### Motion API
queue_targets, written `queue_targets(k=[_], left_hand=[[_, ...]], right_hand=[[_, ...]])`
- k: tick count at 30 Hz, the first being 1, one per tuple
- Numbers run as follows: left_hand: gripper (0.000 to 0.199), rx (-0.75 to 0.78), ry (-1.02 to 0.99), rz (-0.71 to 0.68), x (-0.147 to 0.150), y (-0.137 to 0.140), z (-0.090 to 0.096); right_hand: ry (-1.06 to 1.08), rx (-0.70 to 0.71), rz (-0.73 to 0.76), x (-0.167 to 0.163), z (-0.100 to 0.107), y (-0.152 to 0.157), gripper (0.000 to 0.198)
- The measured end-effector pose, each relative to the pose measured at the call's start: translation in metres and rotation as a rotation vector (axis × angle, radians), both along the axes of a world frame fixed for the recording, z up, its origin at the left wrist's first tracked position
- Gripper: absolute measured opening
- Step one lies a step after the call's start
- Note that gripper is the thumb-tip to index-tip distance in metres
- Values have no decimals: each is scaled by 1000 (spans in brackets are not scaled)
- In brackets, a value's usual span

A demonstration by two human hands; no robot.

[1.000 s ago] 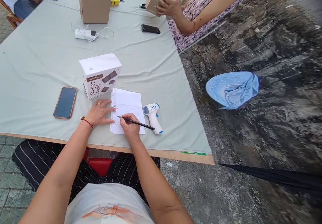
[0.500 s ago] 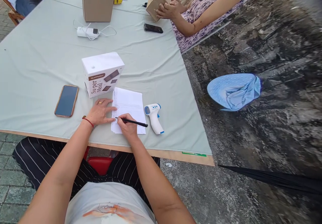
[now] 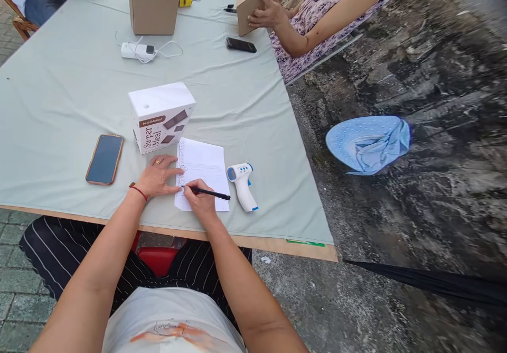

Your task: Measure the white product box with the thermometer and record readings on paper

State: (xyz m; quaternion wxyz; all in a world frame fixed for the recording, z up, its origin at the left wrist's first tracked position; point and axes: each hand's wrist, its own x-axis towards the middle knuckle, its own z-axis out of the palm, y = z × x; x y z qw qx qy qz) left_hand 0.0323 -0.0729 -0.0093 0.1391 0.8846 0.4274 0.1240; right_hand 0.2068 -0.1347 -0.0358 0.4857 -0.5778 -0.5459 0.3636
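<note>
The right hand [image 3: 201, 203] grips a black pen [image 3: 212, 192] between thumb and fingers, its tip down at the left part of a sheaf of white paper [image 3: 204, 157] and its back end sloping off to the right of that hand. The paper lies on the cloth-covered counter [image 3: 71, 94], partly under the right hand and reaching away beyond it. The left hand [image 3: 156, 177] grasps nothing: it lies palm down with the fingers spread, thumb and forefinger reaching onto the paper's left edge, the thumb's end just beside the pen tip. A gold ring [image 3: 158, 161] sits on one of its fingers, and a red bracelet [image 3: 139, 190] circles the wrist behind it.

Just beyond the left hand stands a white box [image 3: 162, 115] with "Super Meal" on its front. To the left of the same hand lies a phone [image 3: 104, 159] in a brown-edged case. Just right of the right hand, beside the paper, lies a white and blue infrared thermometer [image 3: 242, 186].

Well ahead of the left hand are a white device [image 3: 132, 50] with a looped cable [image 3: 170, 54] and, behind it, a brown carton [image 3: 153, 9]. Ahead and to the right of the right hand lies a black phone [image 3: 241, 45]; past it, another person's hands [image 3: 269, 12] hold a smaller carton [image 3: 247, 7], tilted.
</note>
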Motion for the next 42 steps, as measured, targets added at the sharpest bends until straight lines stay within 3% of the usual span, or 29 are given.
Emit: queue_targets(k=[42], left_hand=[[47, -6, -11, 1, 0, -1, 1]], right_hand=[[-3, 14, -44, 1, 2, 0, 8]])
